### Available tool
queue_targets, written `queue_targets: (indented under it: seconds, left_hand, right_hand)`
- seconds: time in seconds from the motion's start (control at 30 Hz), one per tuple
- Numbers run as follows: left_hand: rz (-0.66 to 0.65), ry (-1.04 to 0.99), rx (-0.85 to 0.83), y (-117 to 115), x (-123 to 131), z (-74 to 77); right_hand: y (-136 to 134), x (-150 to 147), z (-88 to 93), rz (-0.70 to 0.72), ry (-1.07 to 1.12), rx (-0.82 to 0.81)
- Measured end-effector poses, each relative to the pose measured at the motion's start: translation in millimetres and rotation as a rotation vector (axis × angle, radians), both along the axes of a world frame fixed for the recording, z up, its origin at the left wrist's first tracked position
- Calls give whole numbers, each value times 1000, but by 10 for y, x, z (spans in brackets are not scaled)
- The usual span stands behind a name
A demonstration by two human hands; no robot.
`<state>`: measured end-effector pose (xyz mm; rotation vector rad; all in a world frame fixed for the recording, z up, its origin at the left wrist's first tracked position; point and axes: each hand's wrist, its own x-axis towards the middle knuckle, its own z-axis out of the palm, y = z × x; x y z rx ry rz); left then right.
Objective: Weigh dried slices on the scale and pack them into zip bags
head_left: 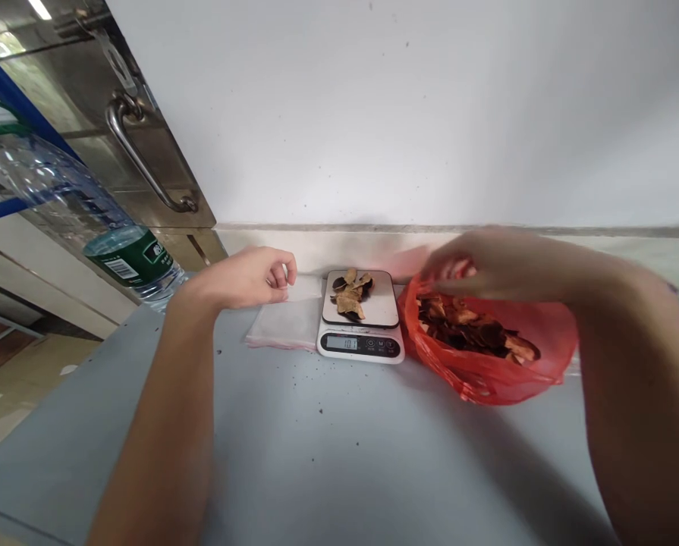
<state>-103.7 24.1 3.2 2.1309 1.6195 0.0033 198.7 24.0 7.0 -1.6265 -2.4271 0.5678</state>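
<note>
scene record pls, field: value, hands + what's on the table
left hand: loosely curled, resting on the stack of clear plastic bags
right hand: over the open red bag, fingers at its rim; motion-blurred
red bag contents: dried slices, dark and tan
scale: white, between the clear bags and the red bag; small pile of dried pieces on its platform
display: lit, digits too small to read surely
far left: water bottle, green label
surface: grey table, dark crumbs

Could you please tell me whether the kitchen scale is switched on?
On: the scale shows lit digits on its display, with dried slices on its plate.
</note>
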Motion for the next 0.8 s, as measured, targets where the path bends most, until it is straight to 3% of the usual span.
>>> queue_targets:
  seconds: [0.07, 0.13, 0.23, 0.33, 0.47, 0.57, 0.7, 0.8]
  left_hand:
    - [25, -44, 86, -20, 36, 19]
    - [55, -97, 159, -43, 75, 37]
    - [81, -167, 249, -74, 125, 60]
    - [61, -216, 365, -94, 166, 75]
    - [33, -266, 546, -110, 208, 75]
    - [-110, -294, 475, -118, 215, 53]
    - [-239, -231, 240, -107, 213, 15]
    - [-250, -225, 245, -84, 218, 4]
  right_hand:
    - [-12, -179, -42, 33, 144, 74]
    - [-31, -394, -111, 154, 266, 72]
    - [-56, -671, -230, 278, 264, 30]
    - [-58, -824, -303, 211, 218, 12]
    - [-40, -908, -320, -41, 301, 103]
    - [-32, -917, -318, -134, 496, 119]
    - [-32, -856, -308, -48, 766, 77]
    - [-22, -792, -295, 28, 765, 103]
